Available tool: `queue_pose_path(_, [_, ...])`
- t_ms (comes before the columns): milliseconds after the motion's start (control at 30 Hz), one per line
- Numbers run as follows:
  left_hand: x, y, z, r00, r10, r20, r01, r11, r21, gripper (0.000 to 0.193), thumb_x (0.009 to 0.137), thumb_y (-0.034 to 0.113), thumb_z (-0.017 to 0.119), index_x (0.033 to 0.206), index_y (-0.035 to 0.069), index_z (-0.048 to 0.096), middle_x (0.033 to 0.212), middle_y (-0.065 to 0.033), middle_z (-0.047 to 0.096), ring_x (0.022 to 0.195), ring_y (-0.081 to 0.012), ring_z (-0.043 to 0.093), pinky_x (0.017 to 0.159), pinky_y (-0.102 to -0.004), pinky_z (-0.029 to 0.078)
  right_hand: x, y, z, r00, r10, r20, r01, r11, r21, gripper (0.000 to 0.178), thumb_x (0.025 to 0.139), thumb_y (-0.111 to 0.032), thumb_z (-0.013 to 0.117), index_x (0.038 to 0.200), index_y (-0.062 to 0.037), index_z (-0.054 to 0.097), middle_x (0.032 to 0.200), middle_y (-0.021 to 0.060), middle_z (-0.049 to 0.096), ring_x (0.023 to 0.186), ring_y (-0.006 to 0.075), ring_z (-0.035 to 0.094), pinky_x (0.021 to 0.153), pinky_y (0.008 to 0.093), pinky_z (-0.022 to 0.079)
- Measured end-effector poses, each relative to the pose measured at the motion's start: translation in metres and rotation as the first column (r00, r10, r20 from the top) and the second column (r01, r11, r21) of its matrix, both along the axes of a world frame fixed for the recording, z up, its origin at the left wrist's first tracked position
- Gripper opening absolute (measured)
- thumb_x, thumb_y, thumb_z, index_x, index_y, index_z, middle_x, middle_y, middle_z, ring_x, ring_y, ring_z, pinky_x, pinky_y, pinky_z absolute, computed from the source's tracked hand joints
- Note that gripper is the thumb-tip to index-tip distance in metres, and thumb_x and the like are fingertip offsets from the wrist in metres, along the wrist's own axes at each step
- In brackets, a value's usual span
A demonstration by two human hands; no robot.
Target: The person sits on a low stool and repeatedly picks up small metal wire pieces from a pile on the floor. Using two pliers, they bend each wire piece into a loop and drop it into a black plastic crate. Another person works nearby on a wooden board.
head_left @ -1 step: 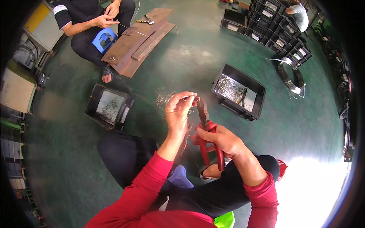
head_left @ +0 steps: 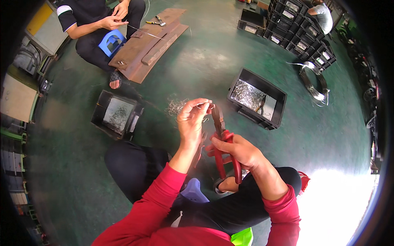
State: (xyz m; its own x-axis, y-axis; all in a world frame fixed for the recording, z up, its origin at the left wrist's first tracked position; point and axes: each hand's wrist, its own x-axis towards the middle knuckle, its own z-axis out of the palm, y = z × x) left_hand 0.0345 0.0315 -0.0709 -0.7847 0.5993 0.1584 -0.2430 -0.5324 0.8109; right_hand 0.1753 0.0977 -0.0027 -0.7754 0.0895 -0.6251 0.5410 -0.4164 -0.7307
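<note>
My left hand [head_left: 191, 123] pinches a small bent piece of wire [head_left: 201, 107] between thumb and fingertips. My right hand [head_left: 240, 151] is wrapped round the red handles of a pair of pliers [head_left: 218, 123], whose dark jaws point up and sit right beside the left fingertips. Whether the jaws grip the wire piece is too small to tell. Just behind my left hand lies a tangle of loose wire bits [head_left: 175, 107] on the green floor. Another red-handled tool [head_left: 200, 151], partly hidden by my left wrist, shows below.
A black crate [head_left: 262, 100] with metal pieces stands ahead right, another black bin [head_left: 117, 112] ahead left. Beyond are a wire coil [head_left: 315, 82], stacked black crates [head_left: 295, 28] and a rusty metal bench [head_left: 143, 49] with pliers [head_left: 156, 21]. A co-worker there holds a long wire [head_left: 143, 31].
</note>
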Motion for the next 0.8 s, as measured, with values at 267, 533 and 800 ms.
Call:
queue_pose_path(267, [-0.004, 0.004, -0.004, 0.994, 0.020, -0.104, -0.022, 1.000, -0.013, 0.012, 0.088, 0.000, 0.064, 0.099, 0.003, 0.066, 0.094, -0.0055, 0.068, 0.083, -0.0109, 0.062, 0.074, -0.0255, 0.050, -0.006, 0.002, -0.001, 1.000, -0.013, -0.001, 0.013, 0.999, 0.046, 0.050, 0.092, -0.044, 0.058, 0.120, -0.0027, 0.054, 0.116, 0.0132, 0.062, 0.111, 0.0244, 0.059, 0.089, 0.0434, 0.047])
queue_pose_path(533, [-0.001, 0.004, 0.006, 0.994, -0.004, -0.106, 0.001, 1.000, -0.031, 0.011, 0.088, 0.002, 0.064, 0.099, 0.003, 0.066, 0.095, -0.0050, 0.068, 0.085, -0.0101, 0.061, 0.076, -0.0250, 0.050, -0.005, 0.001, -0.002, 0.998, -0.055, 0.008, 0.054, 0.998, 0.034, 0.046, 0.092, -0.044, 0.059, 0.111, -0.0015, 0.057, 0.104, 0.0125, 0.065, 0.100, 0.0235, 0.063, 0.085, 0.0401, 0.049])
queue_pose_path(800, [-0.031, 0.008, -0.107, 0.978, 0.000, -0.209, -0.089, 0.905, -0.416, 0.037, 0.095, 0.023, 0.056, 0.125, 0.002, 0.054, 0.116, -0.0151, 0.061, 0.102, -0.0227, 0.060, 0.086, -0.0350, 0.049, 0.007, 0.016, -0.016, 0.947, -0.320, 0.011, 0.321, 0.947, -0.016, 0.032, 0.091, -0.032, 0.062, 0.103, -0.0039, 0.054, 0.082, 0.0052, 0.060, 0.073, 0.0174, 0.062, 0.070, 0.0325, 0.052])
